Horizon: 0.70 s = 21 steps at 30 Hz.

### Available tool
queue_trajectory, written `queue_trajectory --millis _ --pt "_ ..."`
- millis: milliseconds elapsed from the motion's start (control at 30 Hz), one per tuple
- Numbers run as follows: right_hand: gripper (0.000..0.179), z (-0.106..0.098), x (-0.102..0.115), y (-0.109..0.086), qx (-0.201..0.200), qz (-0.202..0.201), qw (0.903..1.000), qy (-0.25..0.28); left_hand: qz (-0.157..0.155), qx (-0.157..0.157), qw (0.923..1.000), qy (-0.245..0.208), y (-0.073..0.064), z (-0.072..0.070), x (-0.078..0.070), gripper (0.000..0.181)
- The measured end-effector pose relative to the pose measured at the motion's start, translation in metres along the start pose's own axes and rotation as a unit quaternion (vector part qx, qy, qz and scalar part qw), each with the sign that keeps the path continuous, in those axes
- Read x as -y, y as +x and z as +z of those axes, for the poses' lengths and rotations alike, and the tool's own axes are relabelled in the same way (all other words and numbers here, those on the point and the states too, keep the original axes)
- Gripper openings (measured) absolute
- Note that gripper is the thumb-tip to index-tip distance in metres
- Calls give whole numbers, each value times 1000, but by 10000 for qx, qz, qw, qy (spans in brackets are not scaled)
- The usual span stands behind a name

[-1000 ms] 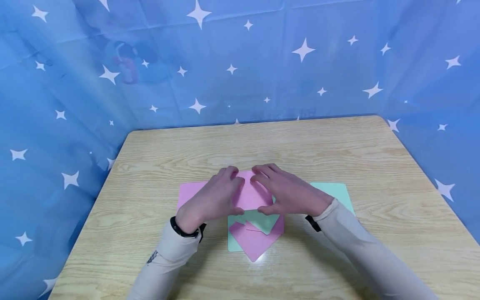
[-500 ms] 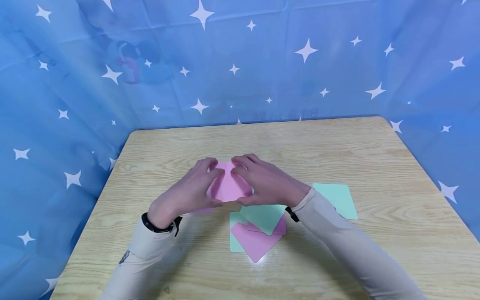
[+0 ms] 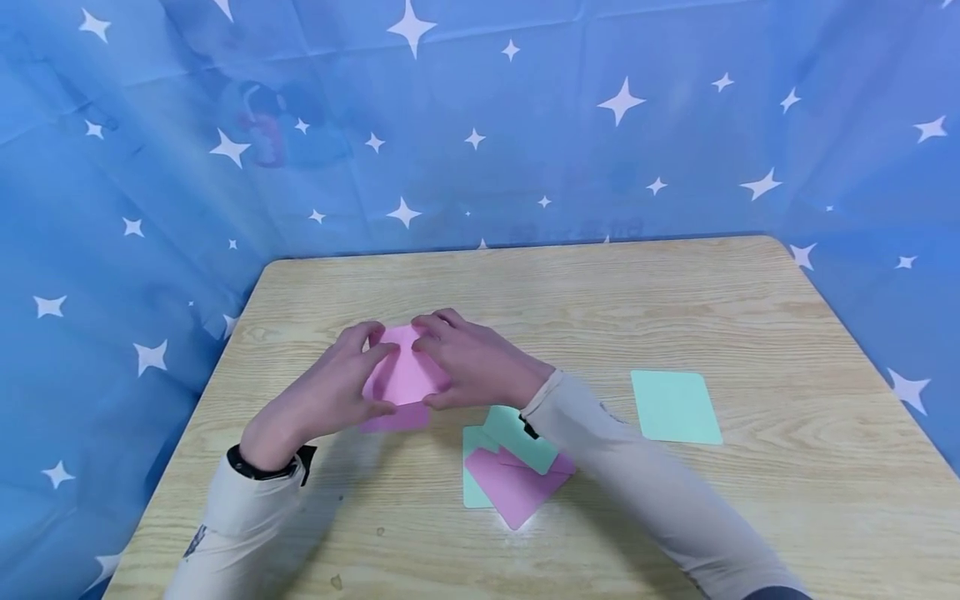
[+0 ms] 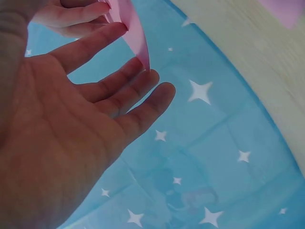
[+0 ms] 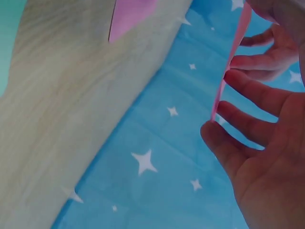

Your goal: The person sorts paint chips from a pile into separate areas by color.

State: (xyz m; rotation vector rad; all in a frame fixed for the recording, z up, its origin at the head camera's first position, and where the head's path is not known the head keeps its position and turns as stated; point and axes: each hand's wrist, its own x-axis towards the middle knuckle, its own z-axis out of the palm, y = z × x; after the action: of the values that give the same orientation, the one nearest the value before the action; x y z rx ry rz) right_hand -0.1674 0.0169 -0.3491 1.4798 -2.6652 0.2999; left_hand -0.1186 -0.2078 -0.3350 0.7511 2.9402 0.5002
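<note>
Starry backdrop: a blue cloth (image 3: 450,92) with white stars hangs behind and beside the work; no room shows past it.
Wood-grain tabletop: a pale tabletop (image 3: 795,467) with rounded far corners carries the cards around its middle.
Two hands: the left hand (image 3: 330,387) and right hand (image 3: 480,364) pinch one pink card (image 3: 406,367) from opposite sides, fingers curled.
Middle pile: mint cards (image 3: 525,450) and violet-pink cards (image 3: 516,492) overlap askew.
Right side: a lone mint card (image 3: 677,407) lies flat.
Left side: a violet-pink base card (image 3: 397,419) lies partly hidden behind the held one.
Pink card: raised and bowed, seemingly being positioned over the base card; the next move probably calls for lowering it level, edges matched, and releasing both sides together.
</note>
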Motion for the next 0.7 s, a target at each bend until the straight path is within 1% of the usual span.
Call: queue_trajectory --millis 33,133,267,400,500,633,700 --pt "57 3 1 3 70 30 10000 25 -1 7 10000 8 -2 1 2 58" --pt "59 11 5 11 289 163 9994 139 -9 41 9999 97 -6 6 10 64" --pt "61 24 11 19 586 281 9976 232 -58 87 9999 65 -11 17 19 68" --pt "65 37 15 22 835 343 9957 201 -57 114 9999 19 -13 29 27 67" --pt "65 46 16 23 945 402 9946 173 -65 159 9998 25 -14 38 31 66" --pt "61 56 17 24 1071 402 9933 157 -174 306 9994 -41 -14 47 34 63" --pt "57 61 17 24 1136 372 9928 122 -160 330 9993 -66 -15 51 36 59"
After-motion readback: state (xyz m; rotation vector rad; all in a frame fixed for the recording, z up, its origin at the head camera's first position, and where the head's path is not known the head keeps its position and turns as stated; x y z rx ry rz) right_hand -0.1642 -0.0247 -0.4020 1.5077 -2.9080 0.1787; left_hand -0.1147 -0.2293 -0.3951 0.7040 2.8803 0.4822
